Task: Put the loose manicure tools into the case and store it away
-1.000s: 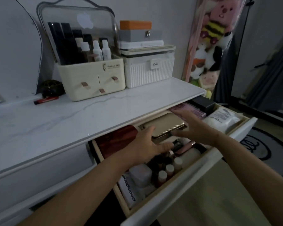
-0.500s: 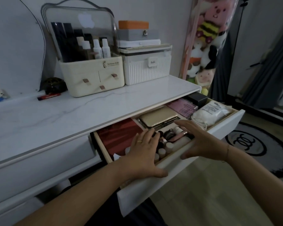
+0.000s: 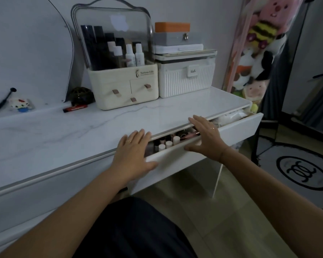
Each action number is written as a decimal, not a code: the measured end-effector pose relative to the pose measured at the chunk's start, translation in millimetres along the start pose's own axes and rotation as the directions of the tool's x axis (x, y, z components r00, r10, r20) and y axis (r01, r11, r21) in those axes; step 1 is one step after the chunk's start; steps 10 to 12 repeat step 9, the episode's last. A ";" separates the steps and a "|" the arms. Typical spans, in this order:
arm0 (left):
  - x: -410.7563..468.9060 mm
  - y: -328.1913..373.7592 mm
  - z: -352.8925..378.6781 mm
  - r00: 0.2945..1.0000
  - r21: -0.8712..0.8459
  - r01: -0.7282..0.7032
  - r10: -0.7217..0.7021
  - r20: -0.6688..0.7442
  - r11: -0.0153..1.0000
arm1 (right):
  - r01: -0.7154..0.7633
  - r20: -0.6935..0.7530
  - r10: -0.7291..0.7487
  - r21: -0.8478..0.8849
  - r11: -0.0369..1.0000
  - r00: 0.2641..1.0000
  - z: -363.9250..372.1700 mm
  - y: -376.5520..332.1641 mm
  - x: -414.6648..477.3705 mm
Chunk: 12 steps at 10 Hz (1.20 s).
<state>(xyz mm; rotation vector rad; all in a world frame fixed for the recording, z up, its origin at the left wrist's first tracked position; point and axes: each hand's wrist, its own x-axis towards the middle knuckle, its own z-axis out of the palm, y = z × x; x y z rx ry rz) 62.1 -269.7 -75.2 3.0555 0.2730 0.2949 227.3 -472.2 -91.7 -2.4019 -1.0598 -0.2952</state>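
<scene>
Over on the left there's a red marker [image 3: 75,108] lying on the white tabletop [image 3: 73,135], with the cream makeup organizer [image 3: 123,90] behind it. My left hand [image 3: 132,155] is flat, fingers straight, gripping nothing. The palm presses the left end of the drawer [image 3: 235,129] and the fingertips lie over the table edge. The drawer is open only a narrow gap, and some little white-capped bottles [image 3: 168,144] show in it. My right hand [image 3: 206,138] is also spread flat and empty, thumb along the top of the drawer front. The case isn't visible in that gap, so I honestly can't tell where it sits. Plush toys [image 3: 259,53] and a round rug [image 3: 302,172] are off to the right.
</scene>
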 end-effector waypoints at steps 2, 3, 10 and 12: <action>6.7 -26.0 13.3 0.979 0.059 -0.017 0.029 -0.202 0.998 | 0.001 -0.102 -0.005 -0.045 0.999 0.995 32.0 -1.1 32.6; 6.5 -31.3 21.1 0.965 0.067 0.017 0.001 -0.263 0.998 | -0.055 -0.214 0.045 -0.040 0.998 0.976 41.5 -5.4 36.3; -49.6 -97.0 8.0 0.874 -0.011 0.050 -0.049 -0.483 0.999 | -0.028 -0.403 0.227 0.444 0.896 0.886 13.9 -79.7 27.9; -49.6 -97.0 8.0 0.874 -0.011 0.050 -0.049 -0.483 0.999 | -0.028 -0.403 0.227 0.444 0.896 0.886 13.9 -79.7 27.9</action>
